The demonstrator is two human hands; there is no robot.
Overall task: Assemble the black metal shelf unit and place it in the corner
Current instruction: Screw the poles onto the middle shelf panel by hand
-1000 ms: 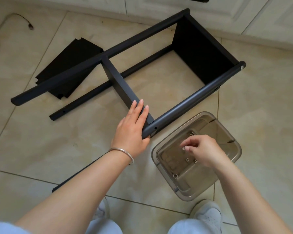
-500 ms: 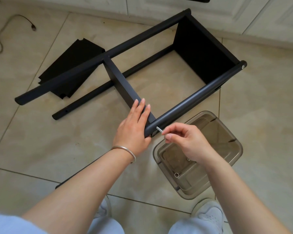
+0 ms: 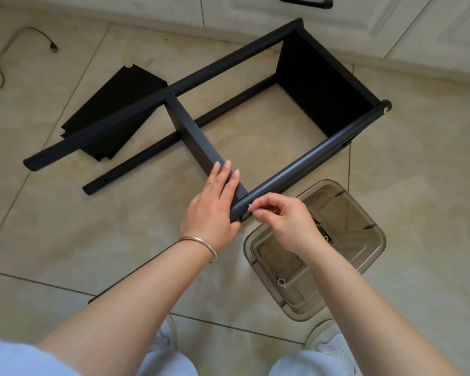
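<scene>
The right hand (image 3: 280, 223) has brought its pinched screw (image 3: 249, 206) to the post (image 3: 304, 166), left hand (image 3: 215, 204) flat, bracing the shelf panel (image 3: 198, 137); misaligned holes could cross-thread it.

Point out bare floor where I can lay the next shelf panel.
Bare tile lies left of the left hand, below the loose pole. More lies right of the plastic bin. It is crowded around the frame and spare panels.

Place: a home, likely a kitchen
Evidence: beige tiled floor (image 3: 404, 185); white panelled cabinet doors (image 3: 323, 12) with a black handle (image 3: 304, 1)
</scene>
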